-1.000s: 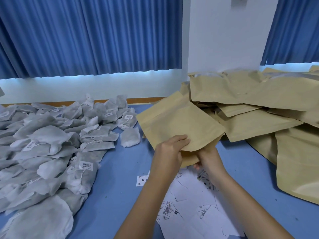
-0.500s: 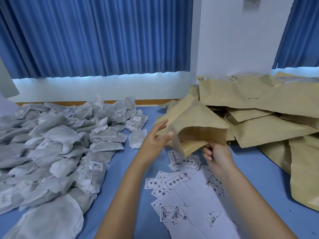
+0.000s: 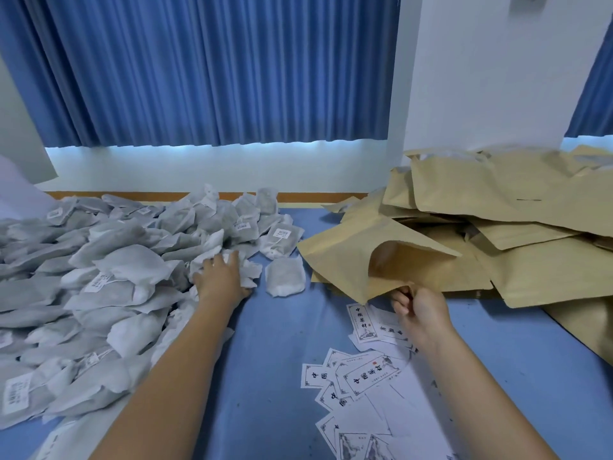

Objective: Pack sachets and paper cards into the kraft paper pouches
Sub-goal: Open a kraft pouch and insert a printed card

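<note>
Sachets [image 3: 109,277] of grey-white fabric with small labels are heaped from 9 to 11 o'clock on the blue table cover [image 3: 272,360]. Left hand [image 3: 220,277] is laid on the heap's near edge, fingers over one sachet; whether it is grasped cannot be told. A lone sachet [image 3: 285,277] lies just beside it, at 12 o'clock. Tan kraft paper pouch [image 3: 341,257] is pinched at its lower mouth edge by right hand [image 3: 421,310], mouth gaping. Flat kraft pouches [image 3: 514,207] are piled at 2 o'clock. White printed paper cards [image 3: 361,376] are scattered at 5 o'clock.
</note>
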`<state>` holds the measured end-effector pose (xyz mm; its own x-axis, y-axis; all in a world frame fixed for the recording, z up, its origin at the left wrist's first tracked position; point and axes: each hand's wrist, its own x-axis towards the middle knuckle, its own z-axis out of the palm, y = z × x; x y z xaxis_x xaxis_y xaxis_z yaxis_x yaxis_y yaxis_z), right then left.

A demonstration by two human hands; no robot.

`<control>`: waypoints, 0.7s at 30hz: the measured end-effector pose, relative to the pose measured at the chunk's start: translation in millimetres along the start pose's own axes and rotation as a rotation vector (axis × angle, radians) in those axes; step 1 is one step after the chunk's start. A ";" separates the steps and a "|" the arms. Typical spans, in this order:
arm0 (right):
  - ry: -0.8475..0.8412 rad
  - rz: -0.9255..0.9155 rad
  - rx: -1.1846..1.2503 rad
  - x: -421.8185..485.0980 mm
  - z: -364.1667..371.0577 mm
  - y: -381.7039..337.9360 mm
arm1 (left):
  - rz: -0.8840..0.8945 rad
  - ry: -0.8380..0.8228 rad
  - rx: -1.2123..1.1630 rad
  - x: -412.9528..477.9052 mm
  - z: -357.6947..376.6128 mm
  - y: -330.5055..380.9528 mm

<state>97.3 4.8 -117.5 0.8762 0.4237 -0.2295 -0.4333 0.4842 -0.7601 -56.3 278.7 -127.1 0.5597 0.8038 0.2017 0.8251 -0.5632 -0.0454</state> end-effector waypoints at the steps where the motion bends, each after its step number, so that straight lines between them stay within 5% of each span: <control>1: 0.013 0.010 0.015 1.7 -1.3 -0.1 | -0.003 0.001 0.008 2.6 1.2 -0.8; 8: 0.049 0.016 0.050 2.7 -4.4 -3.9 | -0.044 0.086 -0.068 10.4 19.8 -1.8; 13: 0.065 0.001 0.058 -0.7 -3.1 -8.0 | 0.132 0.100 -0.156 -1.1 13.6 10.5; 21: 0.119 0.001 0.096 -4.2 -7.7 -17.2 | 0.313 0.007 -0.677 -39.1 16.5 40.6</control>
<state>102.6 -11.2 -108.1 0.8922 0.3331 -0.3051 -0.4472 0.5570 -0.6998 -43.3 227.6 -153.0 0.7586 0.5862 0.2845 0.3980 -0.7626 0.5100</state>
